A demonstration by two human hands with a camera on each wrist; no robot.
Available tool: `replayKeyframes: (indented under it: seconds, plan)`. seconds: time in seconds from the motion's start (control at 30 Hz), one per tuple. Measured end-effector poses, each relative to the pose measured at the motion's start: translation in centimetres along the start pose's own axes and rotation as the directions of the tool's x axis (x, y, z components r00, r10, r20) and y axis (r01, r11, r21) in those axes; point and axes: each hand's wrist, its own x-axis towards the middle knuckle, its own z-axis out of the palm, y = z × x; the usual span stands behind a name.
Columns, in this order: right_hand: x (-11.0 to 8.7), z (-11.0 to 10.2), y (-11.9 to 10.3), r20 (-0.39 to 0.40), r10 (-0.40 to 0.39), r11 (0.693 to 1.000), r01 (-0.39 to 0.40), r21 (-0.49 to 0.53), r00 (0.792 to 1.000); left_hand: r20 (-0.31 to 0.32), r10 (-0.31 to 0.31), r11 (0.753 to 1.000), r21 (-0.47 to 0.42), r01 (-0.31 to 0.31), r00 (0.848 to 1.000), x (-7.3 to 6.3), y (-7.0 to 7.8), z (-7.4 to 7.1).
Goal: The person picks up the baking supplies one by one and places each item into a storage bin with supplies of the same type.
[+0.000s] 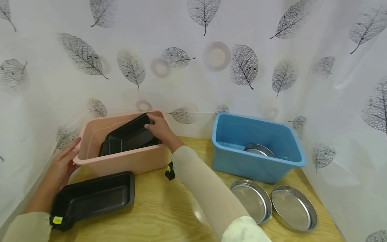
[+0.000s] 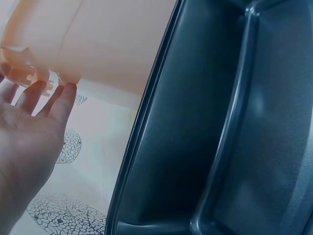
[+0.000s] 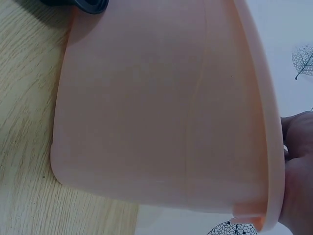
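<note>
In the head view my right hand (image 1: 161,129) pinches the upper right corner of a black loaf pan (image 1: 133,131), which is tilted inside the pink bin (image 1: 127,163). The edge of another black pan (image 1: 102,150) shows beneath it. My left hand (image 1: 61,164) is at the bin's left end, fingers extended against the rim. In the left wrist view, the left hand's fingertips (image 2: 69,88) touch the underside of that rim. The bin's wall mostly hides the right hand (image 3: 299,171) in the right wrist view.
Another black loaf pan (image 1: 96,198) lies on the wooden table (image 1: 157,215) before the pink bin, beside my left forearm. A blue bin (image 1: 251,164) at right holds a round metal pan (image 1: 260,149). Two round pans, one left (image 1: 251,200) and one right (image 1: 294,208), lie before it.
</note>
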Motion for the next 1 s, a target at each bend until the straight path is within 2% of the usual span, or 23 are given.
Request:
replayKeyframes:
  seconds: [0.23, 0.33, 0.53, 0.63, 1.0]
  plan:
    - [-0.13, 0.07, -0.25, 0.020, 0.038, 0.998, -0.037, -0.041, 0.999, -0.004, -0.007, 1.000, -0.025, 0.007, 1.000, -0.06, 0.05, -0.01]
    - [-0.27, 0.08, -0.23, 0.012, 0.032, 0.999, -0.032, -0.019, 0.999, -0.011, -0.018, 1.000, -0.014, 0.018, 1.000, -0.14, 0.09, 0.01]
    - [-0.16, 0.13, 0.19, -0.015, 0.009, 1.000, -0.009, 0.025, 1.000, 0.015, 0.034, 0.999, -0.023, -0.033, 0.999, -0.10, 0.03, 0.05]
    - [-0.17, 0.09, 0.26, -0.023, 0.001, 0.999, 0.000, 0.033, 1.000, 0.021, 0.039, 0.999, -0.029, -0.038, 0.999, -0.09, 0.05, 0.05]
    - [0.00, 0.11, 0.30, 0.003, 0.015, 0.996, -0.016, 0.090, 1.000, 0.024, 0.050, 0.997, -0.054, -0.048, 0.998, -0.11, 0.04, -0.02]
